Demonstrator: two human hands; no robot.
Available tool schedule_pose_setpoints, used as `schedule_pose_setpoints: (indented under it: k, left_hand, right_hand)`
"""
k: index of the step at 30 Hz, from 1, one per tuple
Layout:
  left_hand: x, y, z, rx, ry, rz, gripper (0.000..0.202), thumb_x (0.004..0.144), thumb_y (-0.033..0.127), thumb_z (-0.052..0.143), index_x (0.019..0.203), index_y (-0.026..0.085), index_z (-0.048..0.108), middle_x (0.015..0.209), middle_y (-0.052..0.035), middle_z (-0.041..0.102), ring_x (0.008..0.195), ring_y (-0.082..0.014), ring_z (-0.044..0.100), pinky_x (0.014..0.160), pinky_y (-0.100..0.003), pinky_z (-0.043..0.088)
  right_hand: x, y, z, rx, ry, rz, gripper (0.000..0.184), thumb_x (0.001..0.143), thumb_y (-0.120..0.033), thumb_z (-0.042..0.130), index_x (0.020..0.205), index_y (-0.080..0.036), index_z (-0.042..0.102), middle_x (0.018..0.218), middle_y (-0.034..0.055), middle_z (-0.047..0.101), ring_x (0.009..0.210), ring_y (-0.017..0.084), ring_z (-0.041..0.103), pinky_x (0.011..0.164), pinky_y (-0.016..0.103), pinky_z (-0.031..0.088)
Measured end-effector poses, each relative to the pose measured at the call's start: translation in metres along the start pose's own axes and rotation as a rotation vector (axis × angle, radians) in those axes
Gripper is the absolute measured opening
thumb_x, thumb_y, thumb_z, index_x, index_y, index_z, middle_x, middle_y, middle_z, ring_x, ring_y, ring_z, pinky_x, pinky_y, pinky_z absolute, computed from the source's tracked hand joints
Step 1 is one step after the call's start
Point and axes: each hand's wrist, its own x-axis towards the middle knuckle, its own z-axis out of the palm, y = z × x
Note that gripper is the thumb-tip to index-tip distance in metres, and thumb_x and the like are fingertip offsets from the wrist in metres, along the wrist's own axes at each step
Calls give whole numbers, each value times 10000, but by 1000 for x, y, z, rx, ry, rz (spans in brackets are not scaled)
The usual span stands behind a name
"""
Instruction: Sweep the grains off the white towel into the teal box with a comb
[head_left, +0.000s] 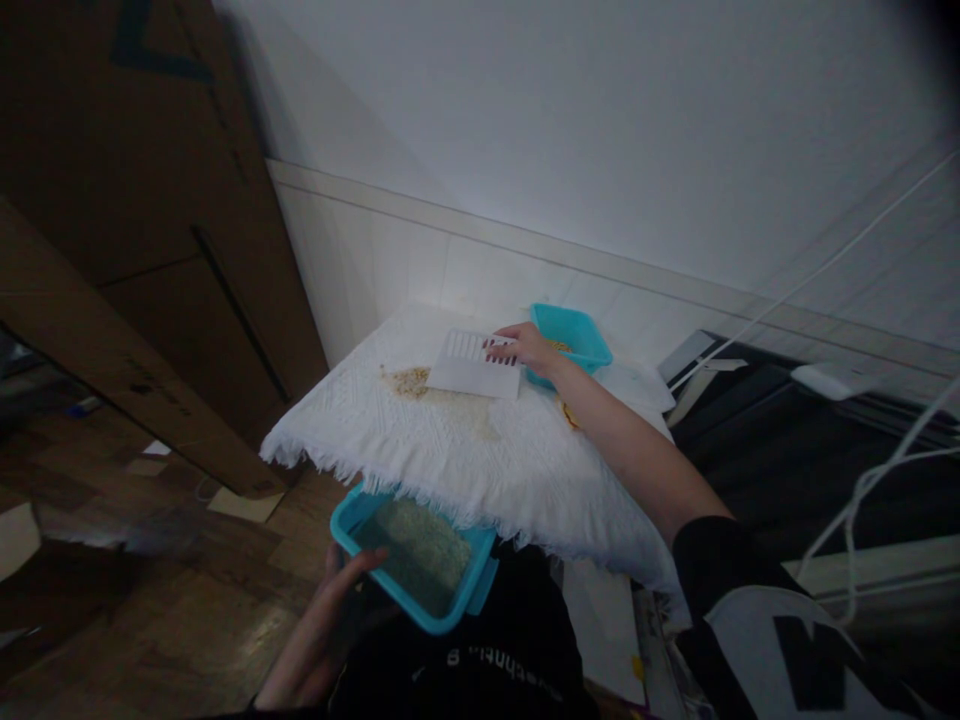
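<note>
Black shirt (517, 630) with pale lettering is right up close at the bottom, and just past it the left hand (336, 592) has a teal tub (409, 602) gripped by its side, thumb hooked over the rim. That tub's full of pale grains, it's tipped a bit, and it sits right below the fringed edge of a white cloth (427, 470), overlapping it from this angle. Can't tell if they actually touch.

Hands are well apart, btw. Right hand (531, 350) is up over the cloth, fingers closed on a flat white card (469, 380) with a row of slots or stripes along its upper part (too blurry to say which). Near the card's left edge there's a patch of tan bits (409, 381) on the cloth, plus a thin spread of paler grains (469, 412) just in front of it.

Behind the right wrist stands a second teal container (576, 328) with yellow-orange bits in it, partly hidden by the hand. Something small and yellow (568, 414) pokes out beside the forearm, no clue what. Big brown cardboard (135, 150) on the left, white cable (862, 480) dangling on the right.
</note>
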Motion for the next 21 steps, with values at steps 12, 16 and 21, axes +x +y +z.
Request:
schedule_pose_setpoints:
  k: [12, 16, 21]
  left_hand:
    - [2, -3, -2, 2, -47, 19, 901, 676, 334, 952, 1449, 391, 493, 1347, -144, 695, 1213, -426, 703, 934, -592, 601]
    - [1, -2, -2, 1, -69, 3, 924, 682, 359, 951, 1472, 388, 472, 1356, -157, 690, 1231, -434, 694, 958, -596, 589]
    - [-1, -1, -1, 0, -61, 8, 901, 703, 334, 940, 1476, 386, 479, 1382, -160, 679, 1226, -424, 697, 961, -597, 592]
  right_hand:
    - [-29, 1, -9, -97, -5, -45, 515, 630, -539, 896, 941, -130, 851, 802, 74, 795, 692, 204, 677, 619, 290, 490]
    - [-26, 1, -7, -128, 7, -67, 533, 658, -568, 876, 955, -127, 849, 807, 79, 796, 696, 206, 680, 626, 294, 495]
    - [-26, 0, -9, -167, 40, -101, 505, 662, -552, 877, 946, -134, 852, 844, 82, 812, 735, 221, 703, 657, 300, 510]
